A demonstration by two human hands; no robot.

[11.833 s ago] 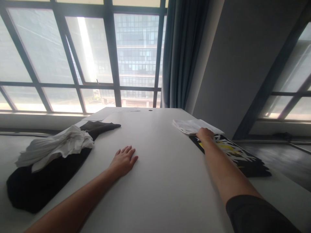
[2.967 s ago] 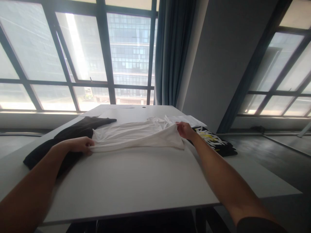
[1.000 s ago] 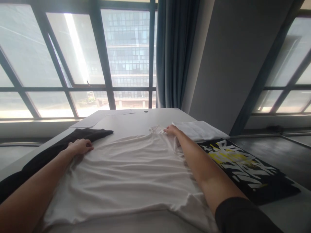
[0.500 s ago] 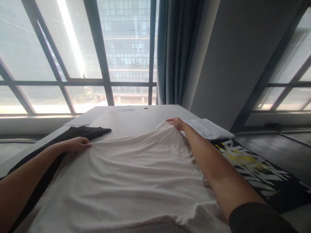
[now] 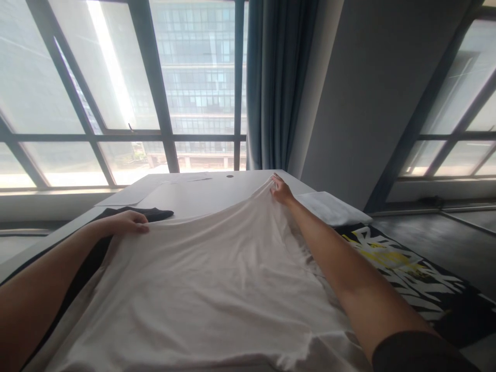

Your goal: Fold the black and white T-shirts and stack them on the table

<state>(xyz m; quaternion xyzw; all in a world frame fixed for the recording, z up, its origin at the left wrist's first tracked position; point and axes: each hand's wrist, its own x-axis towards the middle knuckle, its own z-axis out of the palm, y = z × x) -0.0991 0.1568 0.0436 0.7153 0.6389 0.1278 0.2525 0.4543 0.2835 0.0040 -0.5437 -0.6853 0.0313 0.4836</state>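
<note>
A white garment (image 5: 201,279), which looks like a T-shirt, spreads across the table toward me with soft wrinkles. My left hand (image 5: 129,223) pinches its far edge on the left, next to a black garment (image 5: 151,212) lying underneath. At the far right corner my right hand (image 5: 282,190) grips the cloth between thumb and fingers and holds it raised, so the far edge slopes up from left to right. The fabric is drawn taut between both hands. Its near end runs out of view at the bottom.
The white table (image 5: 217,194) has a small round hole near its far edge and paper sheets (image 5: 132,194) at the far left. Folded white cloth (image 5: 333,207) lies right of my right forearm, beside a black garment with white and yellow print (image 5: 403,268). Windows and a curtain (image 5: 275,88) stand behind.
My right hand has lifted its corner of the white garment higher and a little away from me, stretching the far edge. My left hand has stayed nearly in place, still gripping.
</note>
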